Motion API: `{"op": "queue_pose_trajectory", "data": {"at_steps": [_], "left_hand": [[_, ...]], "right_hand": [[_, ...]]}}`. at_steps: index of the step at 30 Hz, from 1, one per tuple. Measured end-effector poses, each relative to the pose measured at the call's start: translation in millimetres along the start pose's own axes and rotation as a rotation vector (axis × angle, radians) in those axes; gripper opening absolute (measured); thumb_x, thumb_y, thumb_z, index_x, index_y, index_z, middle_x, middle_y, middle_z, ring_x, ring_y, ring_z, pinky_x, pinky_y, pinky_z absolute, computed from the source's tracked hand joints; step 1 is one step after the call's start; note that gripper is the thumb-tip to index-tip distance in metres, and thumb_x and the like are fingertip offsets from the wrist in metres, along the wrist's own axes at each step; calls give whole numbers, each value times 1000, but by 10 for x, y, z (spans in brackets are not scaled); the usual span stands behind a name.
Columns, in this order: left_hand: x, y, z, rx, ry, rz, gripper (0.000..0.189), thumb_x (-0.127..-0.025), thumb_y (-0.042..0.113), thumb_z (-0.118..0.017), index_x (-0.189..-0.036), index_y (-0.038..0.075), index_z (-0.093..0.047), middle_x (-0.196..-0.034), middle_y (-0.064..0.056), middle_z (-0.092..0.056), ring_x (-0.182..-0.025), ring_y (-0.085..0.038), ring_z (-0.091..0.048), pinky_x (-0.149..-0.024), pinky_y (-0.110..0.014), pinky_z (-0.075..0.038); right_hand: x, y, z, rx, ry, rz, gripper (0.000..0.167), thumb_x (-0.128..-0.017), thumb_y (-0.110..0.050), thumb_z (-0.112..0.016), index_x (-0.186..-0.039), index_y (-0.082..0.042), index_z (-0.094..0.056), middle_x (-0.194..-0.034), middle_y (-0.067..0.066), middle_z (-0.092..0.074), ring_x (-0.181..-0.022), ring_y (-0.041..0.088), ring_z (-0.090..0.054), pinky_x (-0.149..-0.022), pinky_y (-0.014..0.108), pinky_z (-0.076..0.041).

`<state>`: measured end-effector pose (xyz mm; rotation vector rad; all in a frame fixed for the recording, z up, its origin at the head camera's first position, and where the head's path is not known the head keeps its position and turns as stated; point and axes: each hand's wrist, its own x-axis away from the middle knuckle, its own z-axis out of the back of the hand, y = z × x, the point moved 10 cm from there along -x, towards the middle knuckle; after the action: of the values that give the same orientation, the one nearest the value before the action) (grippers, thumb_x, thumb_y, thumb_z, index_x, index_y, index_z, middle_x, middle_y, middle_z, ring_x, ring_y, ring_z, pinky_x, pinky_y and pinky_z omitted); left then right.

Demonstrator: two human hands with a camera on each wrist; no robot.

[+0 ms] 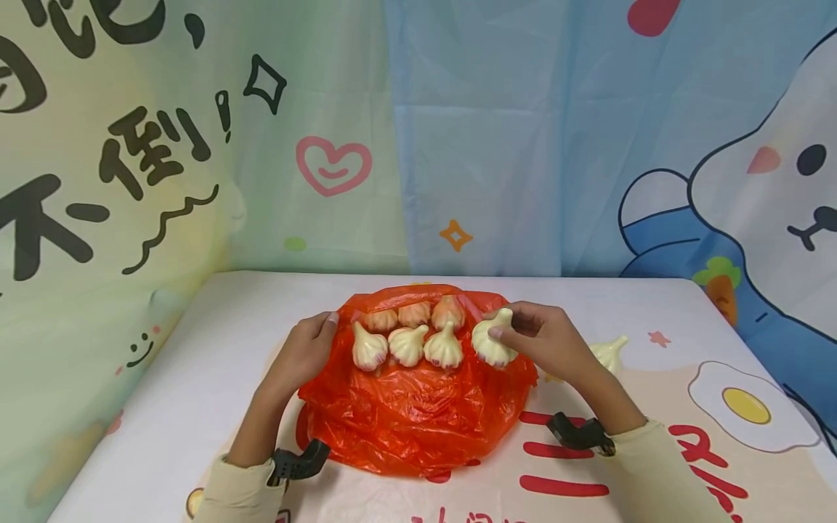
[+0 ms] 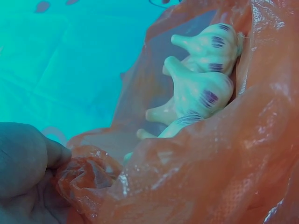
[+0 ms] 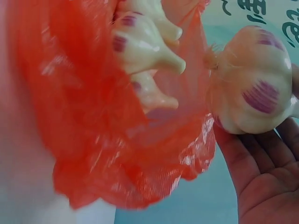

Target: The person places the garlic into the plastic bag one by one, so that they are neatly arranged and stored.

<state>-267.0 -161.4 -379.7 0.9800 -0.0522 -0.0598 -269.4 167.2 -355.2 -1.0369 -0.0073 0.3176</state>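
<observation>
A red plastic bag (image 1: pixel 418 414) lies on the table with its mouth spread, and several garlic bulbs (image 1: pixel 443 347) sit in it in two rows. The back row shows through the thin red film. My left hand (image 1: pixel 312 352) pinches the bag's left edge; in the left wrist view the crumpled film is between thumb and fingers. My right hand (image 1: pixel 546 338) holds a single garlic bulb (image 3: pixel 252 79) by its neck at the right side of the bag's mouth. In the right wrist view purple streaks mark this pale bulb, which is beside the bag's rim.
Another garlic bulb (image 1: pixel 608 354) lies on the table behind my right wrist. The printed tabletop (image 1: pixel 261 305) shows a fried egg and red lettering. A printed cloth (image 1: pixel 480 145) hangs behind the table's far edge.
</observation>
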Motion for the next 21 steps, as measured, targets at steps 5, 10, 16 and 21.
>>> {"op": "queue_pose_trajectory", "data": {"at_steps": [5,10,16,21], "left_hand": [[-1,5,-9,-3,-4,2,44,-107,33,-34,-121,0,-61,-104,-18,-64,-86,-29,-60,-77,-38,-55],[9,6,-9,-6,-2,3,44,-107,32,-34,-124,0,-60,-108,-18,-64,-88,-30,-60,-79,-39,-55],[0,21,2,-7,0,-8,43,-107,31,-34,-121,0,-61,-101,-17,-64,-85,-30,-59,-76,-36,-55],[-4,14,14,-18,4,-6,44,-107,31,-34,-122,0,-61,-101,-17,-64,-86,-28,-59,-77,-37,-54]], "right_hand": [[-82,-60,-169,-63,-48,23,35,-87,-30,-75,-112,-5,-68,-100,7,-68,-94,23,-66,-77,33,-55],[-151,-176,-385,-114,-121,92,33,-87,-22,-75,-112,-2,-69,-104,9,-68,-95,24,-67,-78,34,-55],[-224,-302,-621,-125,-177,167,29,-86,-20,-76,-110,-4,-70,-102,5,-69,-93,20,-67,-79,32,-55],[-252,-358,-816,-122,-225,190,28,-86,-21,-76,-108,-5,-69,-98,2,-68,-89,19,-65,-76,31,-55]]}}
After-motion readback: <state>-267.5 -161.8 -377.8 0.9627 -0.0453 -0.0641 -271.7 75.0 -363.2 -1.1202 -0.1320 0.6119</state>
